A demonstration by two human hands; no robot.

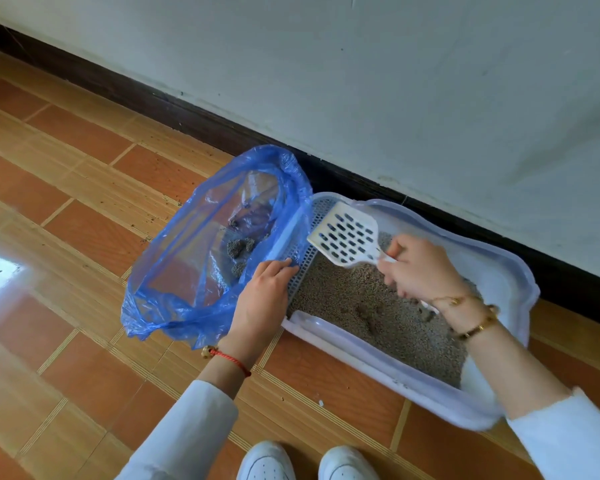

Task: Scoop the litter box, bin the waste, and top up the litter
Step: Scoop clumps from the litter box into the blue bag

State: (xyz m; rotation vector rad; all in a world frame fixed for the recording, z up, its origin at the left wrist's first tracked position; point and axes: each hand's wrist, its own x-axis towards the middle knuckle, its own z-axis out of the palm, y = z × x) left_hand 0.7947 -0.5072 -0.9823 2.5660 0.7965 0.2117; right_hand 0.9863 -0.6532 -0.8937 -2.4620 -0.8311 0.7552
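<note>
A pale lilac litter box [513,282] lies on the floor by the wall, filled with grey-brown litter [371,317] that holds a few darker clumps. My right hand [420,268] grips the handle of a white slotted scoop [345,239], whose empty blade hangs over the box's left end. A blue plastic bag [187,258] stands open just left of the box, with several grey waste clumps [239,249] inside. My left hand [264,296] pinches the bag's rim against the box's perforated edge.
A white wall with a dark skirting board [187,112] runs behind the box. The floor is orange-brown tile [84,341] with scattered litter grains. My two white shoes [305,462] show at the bottom edge.
</note>
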